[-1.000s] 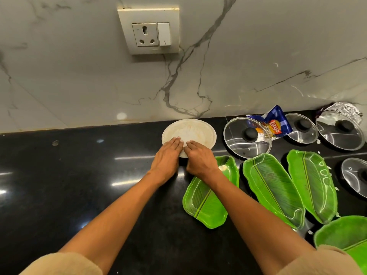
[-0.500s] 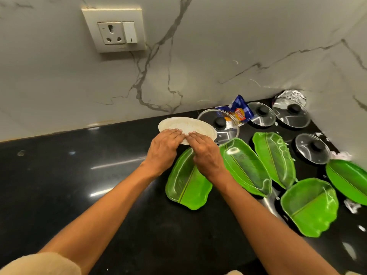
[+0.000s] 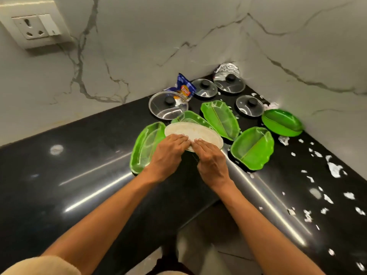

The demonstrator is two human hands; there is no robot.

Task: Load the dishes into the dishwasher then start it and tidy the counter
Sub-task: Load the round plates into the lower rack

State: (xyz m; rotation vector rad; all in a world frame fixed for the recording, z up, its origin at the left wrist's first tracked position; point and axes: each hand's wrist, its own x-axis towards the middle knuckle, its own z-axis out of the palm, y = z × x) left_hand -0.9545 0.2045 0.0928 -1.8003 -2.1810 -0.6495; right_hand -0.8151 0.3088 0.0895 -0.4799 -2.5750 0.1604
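A round white plate (image 3: 198, 132) is held by its near rim, lifted over the green leaf-shaped plates. My left hand (image 3: 168, 155) and my right hand (image 3: 212, 161) both grip that rim, fingertips on top, side by side. Under and around it lie several green leaf plates: one at the left (image 3: 145, 143), one partly hidden behind the white plate (image 3: 190, 117), one further back (image 3: 220, 116), one at the right (image 3: 252, 147) and one by the wall (image 3: 282, 122).
Several glass pot lids (image 3: 166, 106) with black knobs sit in the corner of the black counter (image 3: 69, 175), beside a blue crisp bag (image 3: 184, 88) and crumpled foil (image 3: 228, 68). White scraps (image 3: 333, 169) litter the right counter. A wall socket (image 3: 33, 26) is upper left.
Both hands lifted the white plate off the counter and carried it right, over the green plates. My view swung right, showing the corner and the littered right counter.
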